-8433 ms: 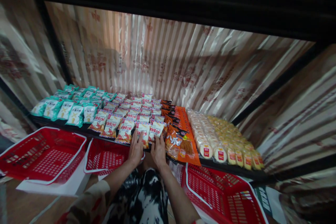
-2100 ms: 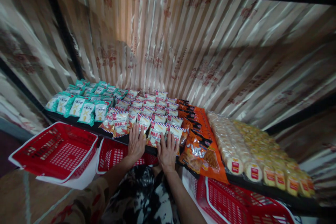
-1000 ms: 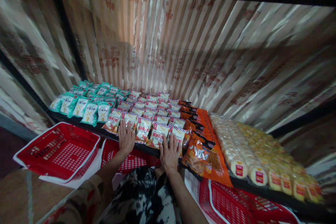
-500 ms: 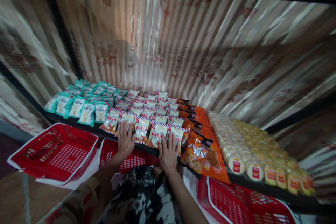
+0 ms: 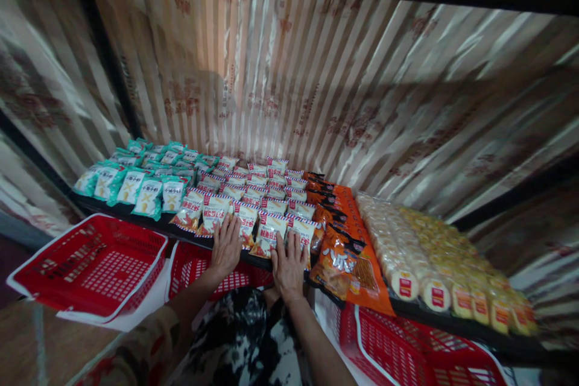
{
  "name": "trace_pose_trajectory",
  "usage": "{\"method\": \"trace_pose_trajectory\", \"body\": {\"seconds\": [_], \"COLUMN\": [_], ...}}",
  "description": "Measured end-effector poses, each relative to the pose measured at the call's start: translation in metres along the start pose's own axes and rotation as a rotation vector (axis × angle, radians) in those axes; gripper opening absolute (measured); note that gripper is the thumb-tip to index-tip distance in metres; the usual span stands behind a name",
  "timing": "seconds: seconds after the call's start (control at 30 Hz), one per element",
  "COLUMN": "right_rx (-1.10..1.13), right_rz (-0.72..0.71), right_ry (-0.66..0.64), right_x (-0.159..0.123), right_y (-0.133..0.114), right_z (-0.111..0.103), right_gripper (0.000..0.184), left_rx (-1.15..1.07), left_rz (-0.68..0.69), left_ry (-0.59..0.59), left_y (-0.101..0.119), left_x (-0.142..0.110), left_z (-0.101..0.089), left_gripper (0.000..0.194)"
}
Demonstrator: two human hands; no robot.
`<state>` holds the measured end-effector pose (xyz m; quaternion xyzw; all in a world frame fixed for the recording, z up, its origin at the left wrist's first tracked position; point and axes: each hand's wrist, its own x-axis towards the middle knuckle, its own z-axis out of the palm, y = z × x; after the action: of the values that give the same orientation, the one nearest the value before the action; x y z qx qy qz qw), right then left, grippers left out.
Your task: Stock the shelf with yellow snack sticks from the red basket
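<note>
Rows of white snack bags (image 5: 216, 210) with red print and striped top edges stand on a black shelf. My left hand (image 5: 227, 245) lies with fingers stretched against the front of a snack bag (image 5: 245, 218) in the front row. On the front-row bags farther right, my right hand (image 5: 289, 265) rests with its fingers spread, touching the lower front of a snack bag (image 5: 302, 230). Neither hand grips anything. Parts of the bags behind the fingers are hidden.
Teal snack bags (image 5: 148, 194) stand at the left. Orange bags (image 5: 350, 253) and wrapped round biscuits (image 5: 404, 285) line the right. Below the shelf are red baskets (image 5: 108, 271), (image 5: 384, 344). A striped sheet (image 5: 271, 72) hangs behind; a dark post (image 5: 106, 48) rises at left.
My left hand has moved right, from one front-row bag toward the neighbouring one. My right hand stays almost where it was, on the front bags. The view has shifted slightly.
</note>
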<state>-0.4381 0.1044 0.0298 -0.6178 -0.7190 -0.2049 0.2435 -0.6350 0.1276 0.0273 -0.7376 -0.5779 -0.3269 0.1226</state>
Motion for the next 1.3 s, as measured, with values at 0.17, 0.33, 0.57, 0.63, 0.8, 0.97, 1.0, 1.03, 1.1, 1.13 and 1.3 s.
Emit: {"method": "trace_pose_trajectory", "body": {"seconds": [0.17,0.33,0.57,0.63,0.8,0.97,1.0,1.03,1.1,1.13,1.3], "right_rx": [0.007,0.019,0.01,0.008,-0.01,-0.009,-0.004,0.003,0.017,0.025,0.076], "right_rz": [-0.029,-0.044,-0.061,-0.067,-0.012,0.078,0.094,0.114,0.167,0.197,0.286], "right_ry": [0.015,0.013,0.019,0.023,0.052,0.082,0.083,0.087,0.103,0.116,0.171], "right_x": [0.0,-0.001,0.001,0.001,-0.002,-0.006,-0.006,-0.007,-0.007,-0.007,-0.009], "right_y": [0.0,-0.002,-0.004,-0.005,-0.005,-0.008,-0.009,-0.01,-0.012,-0.014,-0.018], "right_z": [-0.001,-0.005,-0.011,-0.014,-0.018,-0.012,-0.012,-0.012,-0.012,-0.013,-0.015], "right_gripper": [0.048,0.052,0.056,0.056,0.051,0.053,0.054,0.055,0.057,0.057,0.059], "left_rx": [0.024,0.052,0.028,0.006,-0.026,-0.025,-0.023,-0.021,-0.02,-0.023,-0.058], "left_rz": [0.01,0.014,0.011,0.018,0.062,0.113,0.123,0.133,0.154,0.167,0.24], "left_ry": [0.034,0.027,0.006,0.008,0.017,0.006,-0.001,-0.011,-0.031,-0.045,-0.109], "left_y": [0.002,0.002,0.004,0.006,0.011,0.02,0.021,0.023,0.027,0.029,0.041], "left_x": [-0.002,-0.004,-0.008,-0.009,-0.014,-0.016,-0.016,-0.016,-0.016,-0.016,-0.016], "left_z": [0.002,-0.001,-0.008,-0.011,-0.016,-0.018,-0.02,-0.021,-0.025,-0.027,-0.033], "left_gripper": [0.049,0.049,0.05,0.049,0.049,0.047,0.047,0.047,0.048,0.049,0.053]}}
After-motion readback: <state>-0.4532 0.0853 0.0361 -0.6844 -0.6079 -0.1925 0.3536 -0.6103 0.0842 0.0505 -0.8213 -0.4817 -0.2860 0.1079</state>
